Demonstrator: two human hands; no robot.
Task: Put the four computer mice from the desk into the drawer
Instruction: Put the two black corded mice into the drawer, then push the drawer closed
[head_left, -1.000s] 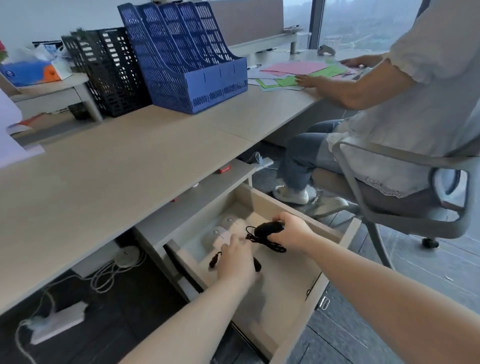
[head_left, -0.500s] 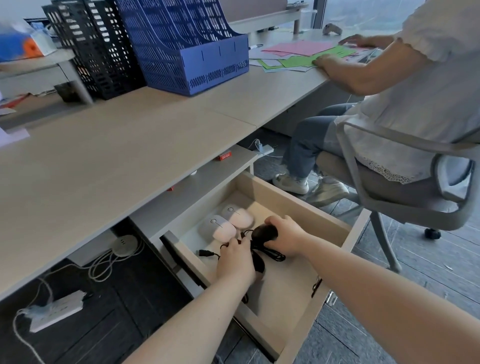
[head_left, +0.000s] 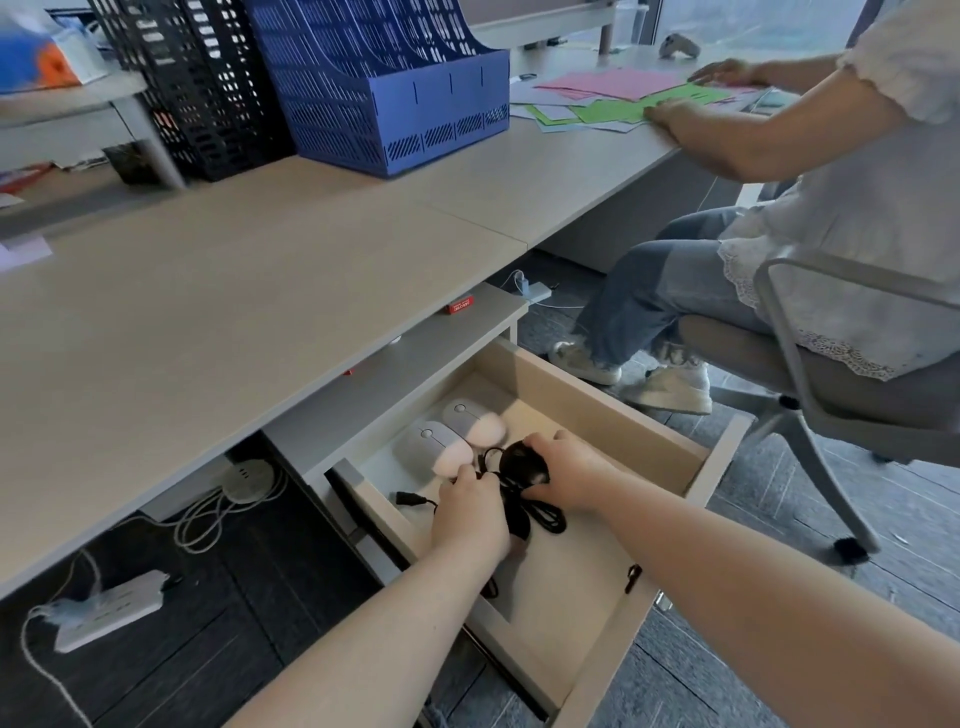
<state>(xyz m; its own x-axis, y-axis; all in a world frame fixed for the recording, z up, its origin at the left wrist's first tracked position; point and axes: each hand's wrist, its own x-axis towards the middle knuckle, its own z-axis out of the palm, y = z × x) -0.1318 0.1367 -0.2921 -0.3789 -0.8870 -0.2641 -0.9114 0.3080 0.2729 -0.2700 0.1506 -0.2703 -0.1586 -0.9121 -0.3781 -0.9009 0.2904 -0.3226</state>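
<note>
Drawer (head_left: 597, 410) open under table (head_left: 218, 306). R hand (head_left: 563, 470) fingers wrapped on black wired mouse (head_left: 522, 462), resting inside beside two grey/pink mice (head_left: 449, 447). L hand (head_left: 470, 512) fingers pinch cable (head_left: 545, 517), prob. to keep it tucked in.

1. The drawer (head_left: 597, 400) stood open, clear from above.
2. Two pale mice (head_left: 457, 436) filled its back left corner; a black mouse (head_left: 522, 462) and cables (head_left: 540, 517) crowded the middle under both hands.
3. Its front half lay bare.
4. The tabletop (head_left: 208, 291) overhung the back; a seated person's chair (head_left: 810, 364) stood near on the right.
</note>
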